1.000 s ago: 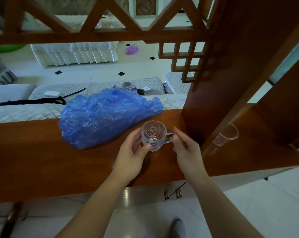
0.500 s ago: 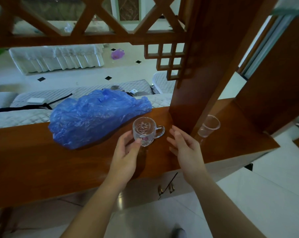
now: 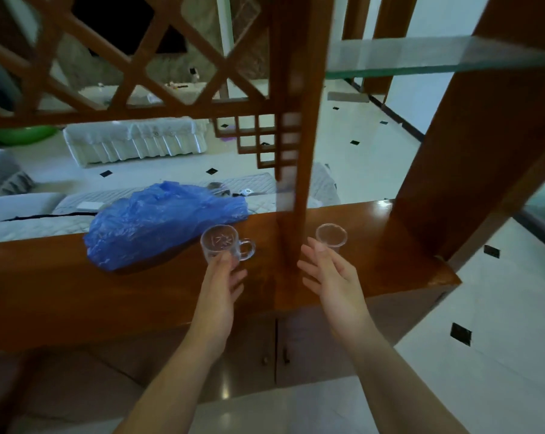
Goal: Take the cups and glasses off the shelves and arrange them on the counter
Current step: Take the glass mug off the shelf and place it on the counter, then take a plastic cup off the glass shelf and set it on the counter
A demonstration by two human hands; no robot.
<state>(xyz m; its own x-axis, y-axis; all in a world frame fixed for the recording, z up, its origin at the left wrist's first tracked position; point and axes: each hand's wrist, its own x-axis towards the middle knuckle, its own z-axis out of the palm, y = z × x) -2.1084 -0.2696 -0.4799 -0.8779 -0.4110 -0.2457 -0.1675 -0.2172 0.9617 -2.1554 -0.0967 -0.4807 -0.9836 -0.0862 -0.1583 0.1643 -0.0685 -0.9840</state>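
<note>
A clear glass mug [image 3: 218, 242] with a handle on its right stands on the brown wooden counter [image 3: 45, 277], just right of a blue plastic bag. My left hand [image 3: 222, 281] is right behind the mug on the near side, thumb tip against its lower wall, fingers loose and apart. A small clear glass [image 3: 331, 234] stands on the counter to the right of the wooden post. My right hand [image 3: 329, 270] is spread open just in front of that glass, thumb tip at its near rim, not wrapped around it.
A crumpled blue plastic bag [image 3: 158, 220] lies on the counter to the left. A wooden post [image 3: 296, 183] rises between mug and glass, a thick wooden upright [image 3: 471, 158] at right. A glass shelf [image 3: 437, 54] spans above. Cabinet doors [image 3: 274, 349] sit below.
My right hand let go of the mug's handle and moved right, up to the small glass. My left hand loosened its hold on the mug. The view tilted upward.
</note>
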